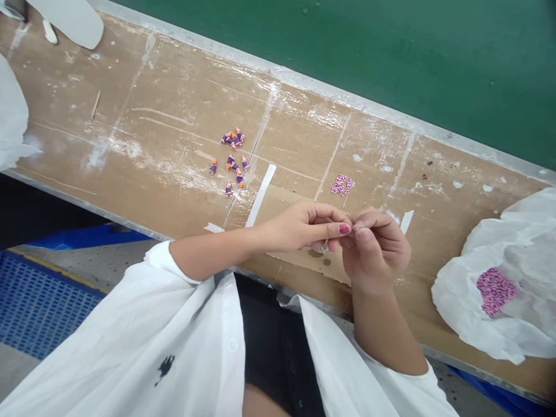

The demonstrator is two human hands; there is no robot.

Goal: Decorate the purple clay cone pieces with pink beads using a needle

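Note:
My left hand point(324, 227) and my right hand point(377, 246) meet over the front of the worktable, fingertips touching. Both are closed in a pinch; whatever lies between the fingertips is too small to name. Beyond them is a little patch of pink-and-dark beads or pieces point(342, 185). To the left several tiny purple figurines point(232, 162) with orange tops lie in a loose group. A brown cardboard sheet point(278, 208), held by white tape point(262, 194), lies under my hands.
On the right, crumpled white paper point(460, 289) holds a heap of similar pink pieces point(496, 291). A wooden stick point(96, 105) lies at the left. Dark bits point(428, 168) lie at the far right. A blue crate point(43, 304) stands below the table.

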